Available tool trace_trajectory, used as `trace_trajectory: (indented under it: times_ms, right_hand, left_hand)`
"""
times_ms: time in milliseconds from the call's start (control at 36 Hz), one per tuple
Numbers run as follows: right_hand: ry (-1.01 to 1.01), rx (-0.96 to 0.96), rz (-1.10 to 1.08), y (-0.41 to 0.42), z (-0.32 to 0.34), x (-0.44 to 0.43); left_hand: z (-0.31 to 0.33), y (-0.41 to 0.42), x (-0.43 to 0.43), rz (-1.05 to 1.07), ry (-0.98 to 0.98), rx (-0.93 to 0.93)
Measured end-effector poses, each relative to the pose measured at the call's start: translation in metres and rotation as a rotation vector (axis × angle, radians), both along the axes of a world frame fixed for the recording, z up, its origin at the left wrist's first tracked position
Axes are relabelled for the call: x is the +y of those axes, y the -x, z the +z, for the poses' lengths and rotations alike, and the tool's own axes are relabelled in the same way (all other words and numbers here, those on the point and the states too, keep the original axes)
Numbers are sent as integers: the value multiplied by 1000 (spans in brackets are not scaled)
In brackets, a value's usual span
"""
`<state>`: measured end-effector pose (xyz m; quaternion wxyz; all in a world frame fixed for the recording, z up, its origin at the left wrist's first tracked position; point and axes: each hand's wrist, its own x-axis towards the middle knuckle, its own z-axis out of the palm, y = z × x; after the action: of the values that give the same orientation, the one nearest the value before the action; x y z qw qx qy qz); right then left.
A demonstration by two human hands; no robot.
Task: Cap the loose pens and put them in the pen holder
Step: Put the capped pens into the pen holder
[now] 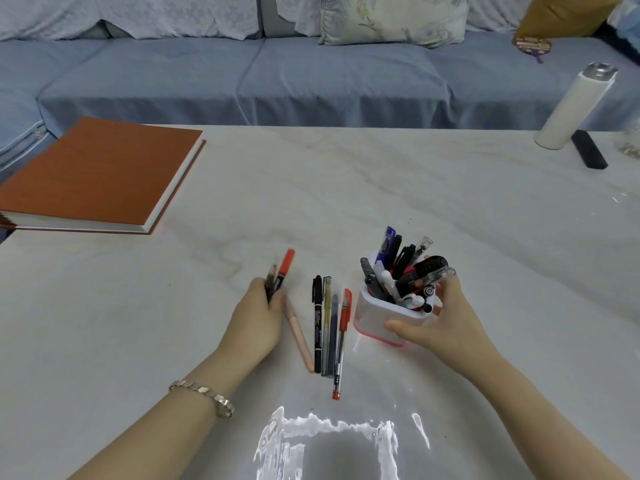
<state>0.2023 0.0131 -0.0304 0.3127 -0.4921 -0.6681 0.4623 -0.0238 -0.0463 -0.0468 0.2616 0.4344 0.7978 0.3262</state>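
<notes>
Pale marble table (381, 188): left hand (256, 317) grips orange marker (286, 266) with dark pens (272, 284); right hand (450, 320) clasps crammed white-and-pink plastic pen holder (374, 311) near front edge. Loose pens (325, 323) lie between. Advise steadying holder, slotting bundle upright.

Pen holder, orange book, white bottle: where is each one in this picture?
pen holder (374, 315), head view, on its white front wall.
orange book (100, 168), head view, middle of its cover.
white bottle (571, 105), head view, middle of its body.
</notes>
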Motion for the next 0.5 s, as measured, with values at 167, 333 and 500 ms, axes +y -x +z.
trace_trajectory:
  times_ms: [167, 333, 500]
  right_hand:
    - [-12, -4, 4, 0, -2, 1]
    - [-23, -9, 13, -1, 0, 0]
    - [-48, 2, 15, 0, 3, 0]
  left_hand:
    - [70, -29, 18, -38, -504, -552]
    - [86, -71, 41, -204, -580, -799]
    - [58, -96, 46, -252, -356, -687]
